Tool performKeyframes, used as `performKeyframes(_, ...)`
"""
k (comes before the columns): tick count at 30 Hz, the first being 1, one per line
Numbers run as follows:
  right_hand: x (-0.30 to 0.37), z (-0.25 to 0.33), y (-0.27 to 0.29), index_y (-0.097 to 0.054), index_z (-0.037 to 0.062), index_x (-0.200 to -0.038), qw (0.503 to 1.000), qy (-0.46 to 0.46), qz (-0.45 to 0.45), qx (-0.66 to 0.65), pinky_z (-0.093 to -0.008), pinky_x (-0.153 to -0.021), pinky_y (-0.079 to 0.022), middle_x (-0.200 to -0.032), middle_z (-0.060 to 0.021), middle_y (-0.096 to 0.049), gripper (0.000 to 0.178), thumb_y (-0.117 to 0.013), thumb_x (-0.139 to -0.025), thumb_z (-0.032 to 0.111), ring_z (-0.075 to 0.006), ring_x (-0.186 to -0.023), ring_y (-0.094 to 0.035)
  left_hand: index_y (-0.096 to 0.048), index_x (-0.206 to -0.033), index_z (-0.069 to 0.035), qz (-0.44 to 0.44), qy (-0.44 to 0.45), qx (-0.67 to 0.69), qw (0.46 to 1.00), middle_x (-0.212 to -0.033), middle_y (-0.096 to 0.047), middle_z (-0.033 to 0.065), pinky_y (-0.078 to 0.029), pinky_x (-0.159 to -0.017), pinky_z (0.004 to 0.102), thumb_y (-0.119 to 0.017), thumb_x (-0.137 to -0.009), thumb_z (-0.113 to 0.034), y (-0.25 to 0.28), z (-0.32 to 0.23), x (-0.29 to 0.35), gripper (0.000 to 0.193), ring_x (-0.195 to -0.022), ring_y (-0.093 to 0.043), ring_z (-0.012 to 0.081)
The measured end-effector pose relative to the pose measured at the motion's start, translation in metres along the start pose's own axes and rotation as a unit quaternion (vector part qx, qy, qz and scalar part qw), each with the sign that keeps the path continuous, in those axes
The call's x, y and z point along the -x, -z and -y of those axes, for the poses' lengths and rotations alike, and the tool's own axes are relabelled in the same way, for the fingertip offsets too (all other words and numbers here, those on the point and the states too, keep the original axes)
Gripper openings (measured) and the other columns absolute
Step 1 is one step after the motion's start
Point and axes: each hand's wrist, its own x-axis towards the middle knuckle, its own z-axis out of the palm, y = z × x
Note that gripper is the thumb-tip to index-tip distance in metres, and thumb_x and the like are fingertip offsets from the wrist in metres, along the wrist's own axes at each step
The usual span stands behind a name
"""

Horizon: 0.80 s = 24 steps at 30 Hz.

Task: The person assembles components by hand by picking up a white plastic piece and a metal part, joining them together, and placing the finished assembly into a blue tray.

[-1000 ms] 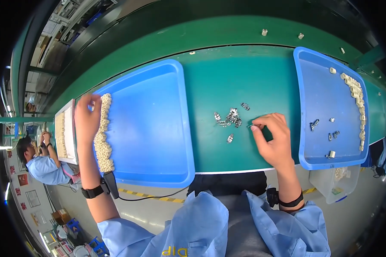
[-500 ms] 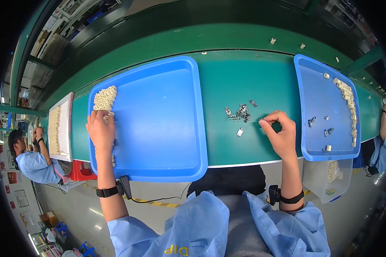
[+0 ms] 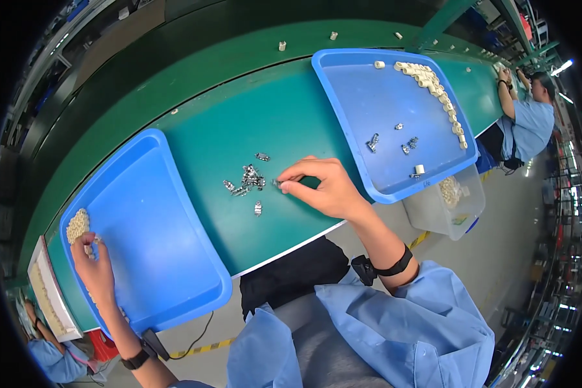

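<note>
My left hand (image 3: 95, 271) is inside the left blue tray (image 3: 168, 226), at its far left side. Thumb and fingers are closed around a small cream piece (image 3: 97, 240), beside a packed cluster of the same cream pieces (image 3: 78, 224). Over the green bench, my right hand (image 3: 330, 187) pinches a small shiny metal clip (image 3: 276, 183) between thumb and forefinger. Just left of those fingertips lies a loose heap of metal clips (image 3: 249, 178). One single clip (image 3: 258, 208) lies apart on the near side, another (image 3: 262, 156) on the far side.
A second blue tray (image 3: 338, 107) on the right holds a row of cream tubes (image 3: 427, 79) and a few metal clips (image 3: 373, 143). Below it stands a clear plastic bin (image 3: 427, 210). A white box (image 3: 58, 304) is at far left. Co-workers sit at both ends of the bench.
The whole view has swung to the right and tilted, so the bench runs diagonally. My left hand stays at the cream cluster; the right stays by the clip heap, its fingertips still pinched.
</note>
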Motion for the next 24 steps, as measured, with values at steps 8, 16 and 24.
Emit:
performKeyframes(8,0.004,0.040,-0.003,-0.074,-0.0023,-0.102,0.985,0.086,0.025,-0.146,-0.0333,-0.080,-0.056,-0.102,-0.0162,-0.074,0.014,-0.076,-0.088,-0.005,-0.0214,-0.088,-0.071,-0.064,-0.111,0.003,0.147,-0.023,0.514,0.844,-0.113,-0.062,0.0170,-0.052,-0.093,0.0366,-0.065,-0.090,0.010,-0.002,-0.179,0.048,0.022,-0.101,-0.066,0.0271)
performKeyframes(16,0.007,0.099,-0.002,-0.072,-0.0017,-0.101,0.966,0.147,0.049,-0.209,-0.0354,-0.073,-0.057,-0.104,-0.0166,-0.073,0.018,-0.079,-0.085,-0.005,-0.0242,-0.084,-0.071,-0.072,-0.114,0.006,0.228,0.020,0.728,0.646,-0.110,-0.063,0.0190,-0.054,-0.077,0.0327,-0.071,-0.090,0.003,-0.017,-0.247,0.065,0.024,-0.087,-0.066,0.0235)
performKeyframes(24,0.013,0.096,0.003,-0.072,-0.0002,-0.099,0.971,0.174,0.025,-0.159,-0.0336,-0.068,-0.055,-0.097,-0.0122,-0.073,0.019,-0.080,-0.083,-0.006,-0.0228,-0.077,-0.070,-0.076,-0.112,0.007,0.228,0.019,0.713,0.663,-0.105,-0.065,0.0196,-0.051,-0.073,0.0305,-0.074,-0.091,-0.001,-0.019,-0.260,0.067,0.023,-0.086,-0.062,0.0205)
